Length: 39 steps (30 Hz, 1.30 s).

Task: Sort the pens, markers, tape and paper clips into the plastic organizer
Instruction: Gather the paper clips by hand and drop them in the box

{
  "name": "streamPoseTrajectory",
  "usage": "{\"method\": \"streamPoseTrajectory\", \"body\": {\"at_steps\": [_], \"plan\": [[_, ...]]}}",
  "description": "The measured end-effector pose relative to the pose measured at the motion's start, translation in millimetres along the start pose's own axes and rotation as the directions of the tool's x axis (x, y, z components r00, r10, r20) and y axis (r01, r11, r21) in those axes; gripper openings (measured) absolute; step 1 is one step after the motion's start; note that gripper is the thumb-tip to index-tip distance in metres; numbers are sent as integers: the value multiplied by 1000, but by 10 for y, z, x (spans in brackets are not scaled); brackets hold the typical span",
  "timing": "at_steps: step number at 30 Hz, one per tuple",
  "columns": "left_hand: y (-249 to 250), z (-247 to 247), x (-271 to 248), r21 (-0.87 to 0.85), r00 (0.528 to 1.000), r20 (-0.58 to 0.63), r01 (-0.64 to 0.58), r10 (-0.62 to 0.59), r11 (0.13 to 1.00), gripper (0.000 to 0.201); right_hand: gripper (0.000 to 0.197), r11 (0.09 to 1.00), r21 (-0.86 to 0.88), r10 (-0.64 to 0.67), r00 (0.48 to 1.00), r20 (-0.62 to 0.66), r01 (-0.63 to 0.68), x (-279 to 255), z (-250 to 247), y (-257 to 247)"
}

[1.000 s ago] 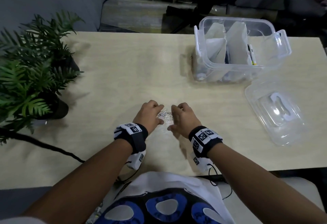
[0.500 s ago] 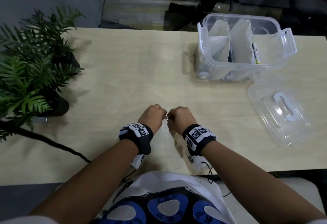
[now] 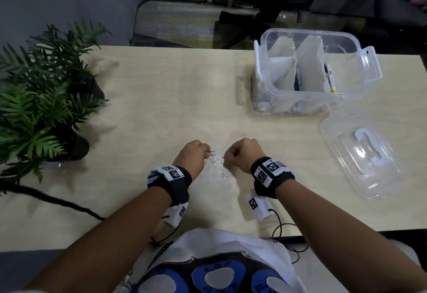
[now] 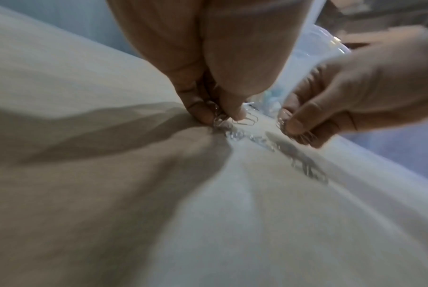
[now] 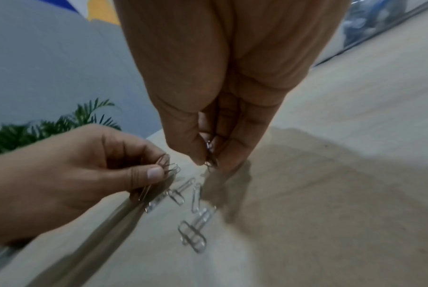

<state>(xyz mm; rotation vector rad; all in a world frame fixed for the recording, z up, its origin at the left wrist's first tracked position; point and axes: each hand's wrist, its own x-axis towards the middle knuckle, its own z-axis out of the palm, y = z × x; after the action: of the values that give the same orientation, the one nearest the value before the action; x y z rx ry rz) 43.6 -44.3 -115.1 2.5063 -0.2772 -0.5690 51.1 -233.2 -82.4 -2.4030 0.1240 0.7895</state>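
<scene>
The left hand (image 3: pixel 193 155) and right hand (image 3: pixel 245 154) each pinch a few paper clips (image 5: pixel 169 168) between curled fingertips. Both hang knuckles-up, close together, above loose clips (image 5: pixel 192 236) scattered on the tabletop (image 3: pixel 161 107) between them.

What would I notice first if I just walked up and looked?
Two hands, the left hand and the right hand, pinch shiny paper clips from a little pile on the wooden table right in front of the person. Farther right stands a clear plastic organizer, and a leafy green plant fills the left edge.

organizer (image 3: pixel 309 98) lower contents: blurred | plant (image 3: pixel 34 98): cut off left | clip count in hands (image 3: pixel 191 156): hidden
</scene>
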Motion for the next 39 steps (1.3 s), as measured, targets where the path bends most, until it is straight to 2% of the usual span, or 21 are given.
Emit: {"method": "streamPoseTrajectory", "body": {"at_steps": [4,9,12,15,18,23,26,31,33,36,39], "plan": [[127,-210,52,-216,987,-125,67,-96,974,13,14,987,154,-23,997,-69,34,-98,-219,-18],[490,-563,351,-360,951,-295,-19,-94,933,10,14,859,494,-86,988,-125,137,-252,-856,-222],[913,-926,697,-393,916,-398,-133,-38,910,10,12,783,571,-90,953,-290,248,-230,-1444,-360],[1360,-1289,1124,-365,877,-480,-219,19,905,12,2,779,529,-43,870,-491,336,-26,-1990,-406],[1719,-1532,1575,-273,878,-471,-238,87,932,10,8,799,486,26,787,-616,354,328,-2352,-363],[2033,-1615,2074,-77,916,-380,-170,129,982,10,10,902,398,150,745,-650,166,782,-2583,-226],[2041,-1550,2161,-16,938,-319,-150,138,989,10,7,927,359,162,750,-641,107,954,-2561,-163],[2019,-1487,2185,-2,942,-311,-135,127,991,18,14,932,340,101,806,-583,129,1089,-2504,-111],[2052,-1500,2166,-11,944,-305,-138,129,990,22,14,934,338,110,803,-585,118,1092,-2503,-126],[2086,-1560,2113,-18,939,-311,-158,145,987,17,11,946,302,93,790,-606,120,935,-2522,-214],[2043,-1655,1981,-56,921,-354,-194,163,979,9,11,930,296,12,784,-621,220,629,-2501,-334]]}}
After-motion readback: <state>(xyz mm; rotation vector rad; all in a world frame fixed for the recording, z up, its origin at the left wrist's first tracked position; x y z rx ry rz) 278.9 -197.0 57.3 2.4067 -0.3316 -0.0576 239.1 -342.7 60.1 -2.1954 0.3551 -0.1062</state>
